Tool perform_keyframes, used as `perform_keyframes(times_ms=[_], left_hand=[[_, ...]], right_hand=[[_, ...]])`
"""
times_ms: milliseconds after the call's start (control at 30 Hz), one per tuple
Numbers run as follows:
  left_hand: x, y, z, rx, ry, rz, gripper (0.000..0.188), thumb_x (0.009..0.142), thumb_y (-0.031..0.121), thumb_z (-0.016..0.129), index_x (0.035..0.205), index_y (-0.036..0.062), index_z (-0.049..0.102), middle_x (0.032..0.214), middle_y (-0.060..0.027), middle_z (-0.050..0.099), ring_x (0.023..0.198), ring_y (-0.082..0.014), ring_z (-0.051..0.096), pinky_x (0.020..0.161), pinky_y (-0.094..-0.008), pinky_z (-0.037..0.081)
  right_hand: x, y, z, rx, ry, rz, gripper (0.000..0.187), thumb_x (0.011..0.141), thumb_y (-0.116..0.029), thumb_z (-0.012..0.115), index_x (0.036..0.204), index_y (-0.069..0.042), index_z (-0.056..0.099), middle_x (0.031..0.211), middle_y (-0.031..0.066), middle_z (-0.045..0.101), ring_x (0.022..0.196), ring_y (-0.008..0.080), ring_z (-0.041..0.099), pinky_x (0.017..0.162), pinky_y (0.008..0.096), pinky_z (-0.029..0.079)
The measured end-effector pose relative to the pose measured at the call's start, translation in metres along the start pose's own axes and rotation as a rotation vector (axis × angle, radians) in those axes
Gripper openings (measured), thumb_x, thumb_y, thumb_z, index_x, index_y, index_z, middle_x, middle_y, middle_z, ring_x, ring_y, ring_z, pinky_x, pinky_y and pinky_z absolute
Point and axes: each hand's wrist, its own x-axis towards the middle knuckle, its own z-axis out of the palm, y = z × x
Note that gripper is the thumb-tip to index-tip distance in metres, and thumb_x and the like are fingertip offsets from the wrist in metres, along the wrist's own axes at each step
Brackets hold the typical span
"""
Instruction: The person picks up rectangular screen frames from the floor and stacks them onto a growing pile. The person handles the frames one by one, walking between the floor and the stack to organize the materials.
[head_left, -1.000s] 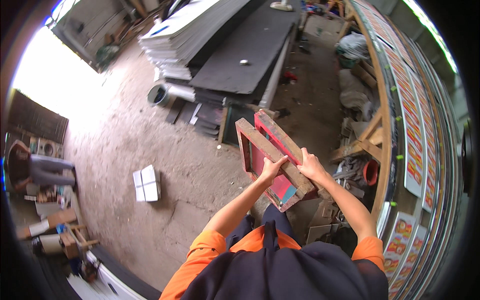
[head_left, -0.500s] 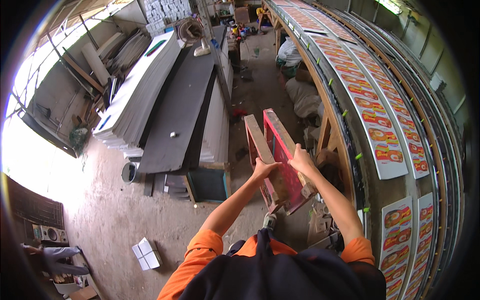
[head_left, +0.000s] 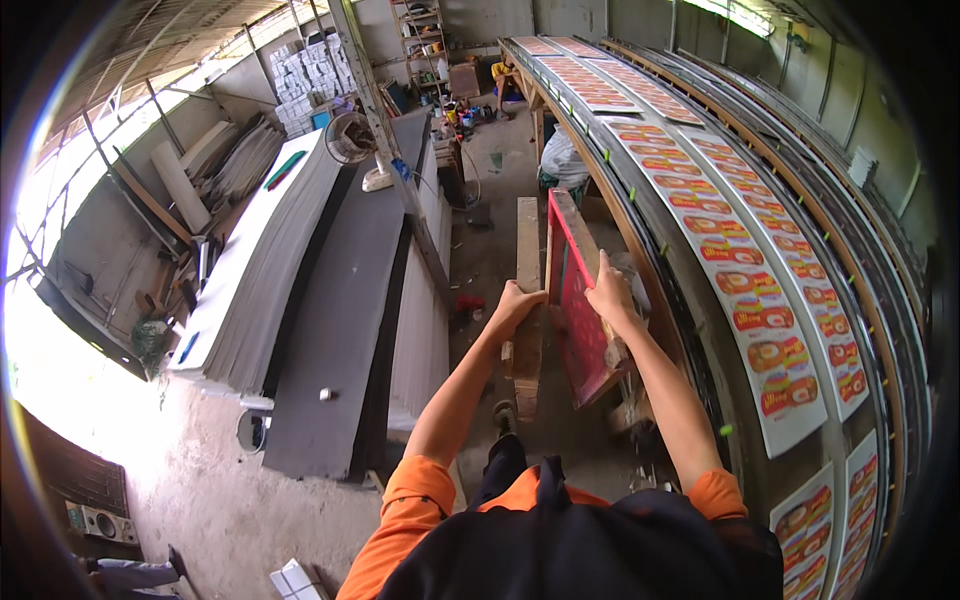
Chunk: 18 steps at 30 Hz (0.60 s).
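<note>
My left hand (head_left: 515, 308) is closed around the edge of a wooden screen printing frame (head_left: 528, 250), turned so that mostly its narrow bare-wood side shows. Beside it, my right hand (head_left: 610, 293) grips the upper wooden side of a second screen printing frame (head_left: 580, 335), whose inner face is stained red. Both frames hang upright in front of me, a small gap between them at the far ends. The fingers under each frame are partly hidden.
To my right runs a long table (head_left: 735, 430) bearing printed sheets (head_left: 755, 310) in rows. Tall stacks of white sheets (head_left: 265, 270) and a dark board (head_left: 330, 345) stand left, beside a post (head_left: 400, 180) and a fan (head_left: 350, 138). A person (head_left: 504, 78) sits at the far end.
I have moved forward along the aisle between the stacks and the table. The left frame has turned more edge-on, and both frames stay in my hands.
</note>
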Motion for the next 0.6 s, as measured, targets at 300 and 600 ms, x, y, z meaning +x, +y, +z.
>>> perform_keyframes(times_ms=[300,600], left_hand=[[0.229,0.019,-0.052,0.016,0.081,0.012,0.023,0.062,0.014,0.062,0.074,-0.0046,0.056,0.065,-0.0062,0.055,0.055,-0.0136,0.054,0.050,-0.0279,0.045],[0.404,0.066,-0.080,0.014,0.114,-0.008,0.051,0.058,0.014,0.065,0.093,-0.0059,0.035,0.072,-0.0094,0.048,0.054,-0.0144,0.049,0.044,-0.0278,0.042]], right_hand=[[0.204,0.004,0.066,-0.066,0.014,0.020,0.070,0.062,-0.008,0.057,0.123,0.003,0.026,0.090,0.0258,0.053,0.083,0.0372,0.054,0.075,0.0404,0.045],[0.386,-0.003,0.095,-0.006,0.004,0.083,0.068,0.064,-0.008,0.056,0.124,0.003,0.026,0.094,0.0247,0.053,0.087,0.0370,0.053,0.077,0.0401,0.044]])
